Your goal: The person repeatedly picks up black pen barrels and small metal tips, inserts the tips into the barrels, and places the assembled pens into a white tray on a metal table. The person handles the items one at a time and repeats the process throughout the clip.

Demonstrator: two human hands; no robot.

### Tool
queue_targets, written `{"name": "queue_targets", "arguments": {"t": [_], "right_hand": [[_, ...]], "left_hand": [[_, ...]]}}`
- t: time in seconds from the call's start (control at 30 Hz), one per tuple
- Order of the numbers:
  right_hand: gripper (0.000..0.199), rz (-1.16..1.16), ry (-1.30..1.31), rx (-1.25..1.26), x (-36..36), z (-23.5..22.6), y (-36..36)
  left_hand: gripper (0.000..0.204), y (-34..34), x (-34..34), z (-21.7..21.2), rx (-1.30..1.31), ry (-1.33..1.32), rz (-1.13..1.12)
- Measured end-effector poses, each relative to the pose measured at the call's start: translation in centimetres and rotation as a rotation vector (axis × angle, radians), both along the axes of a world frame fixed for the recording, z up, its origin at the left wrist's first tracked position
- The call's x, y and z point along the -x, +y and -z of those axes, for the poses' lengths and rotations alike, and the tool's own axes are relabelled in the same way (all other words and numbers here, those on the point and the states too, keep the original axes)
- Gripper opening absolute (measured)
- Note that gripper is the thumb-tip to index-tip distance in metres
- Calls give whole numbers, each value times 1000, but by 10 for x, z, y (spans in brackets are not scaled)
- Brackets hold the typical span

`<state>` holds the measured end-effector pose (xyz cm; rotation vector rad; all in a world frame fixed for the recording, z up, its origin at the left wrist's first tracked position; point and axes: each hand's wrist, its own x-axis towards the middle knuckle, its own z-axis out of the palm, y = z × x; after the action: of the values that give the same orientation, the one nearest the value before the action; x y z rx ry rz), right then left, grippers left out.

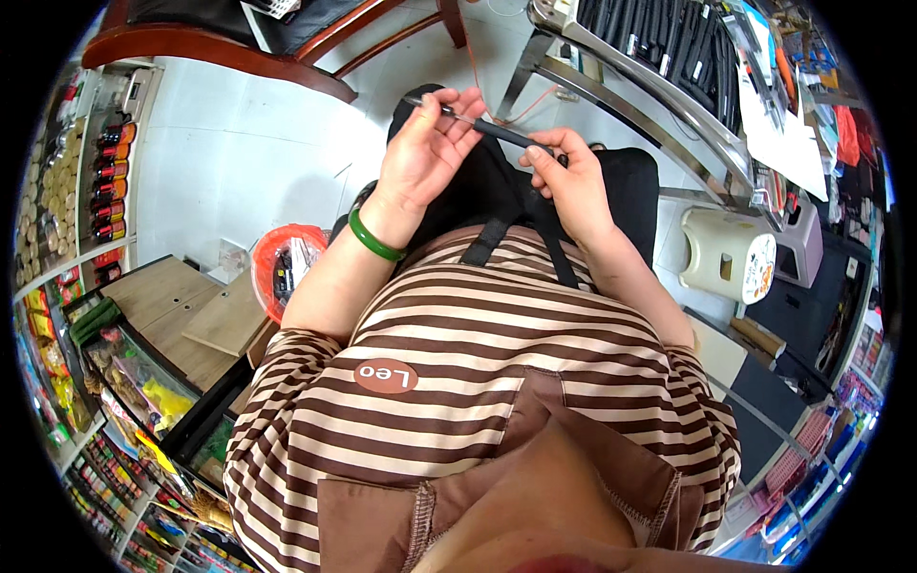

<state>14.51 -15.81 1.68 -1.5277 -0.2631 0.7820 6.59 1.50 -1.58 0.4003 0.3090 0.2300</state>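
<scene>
In front of my lap, both hands hold one slim black pen-like rod (506,134), tilted down to the right. My left hand (420,153), palm up and with a green bangle on its wrist, has its thumb over the rod's dark far end. The other fingers are stretched out behind it. A thin, shiny section shows beside those fingers. My right hand (571,181) pinches the thicker black end between thumb and fingertips. What exactly the rod is cannot be made out.
At the upper right, a metal-framed table (630,91) bears many similar black rods (659,43) and papers (783,143). Beside it stands a cream plastic stool (712,253). A red bin (263,263) is by my left arm; a wooden chair (210,65) is ahead. Stocked shelves (105,181) line the left.
</scene>
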Motion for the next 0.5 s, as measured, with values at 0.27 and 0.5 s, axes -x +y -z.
{"name": "queue_targets", "arguments": {"t": [0.27,0.5], "right_hand": [[17,-26,62,43,0,2,-6],[15,-38,35,40,-2,8,-7]], "left_hand": [[25,11,0,15,140,-105,-67],[30,52,10,8,89,13,-297]]}}
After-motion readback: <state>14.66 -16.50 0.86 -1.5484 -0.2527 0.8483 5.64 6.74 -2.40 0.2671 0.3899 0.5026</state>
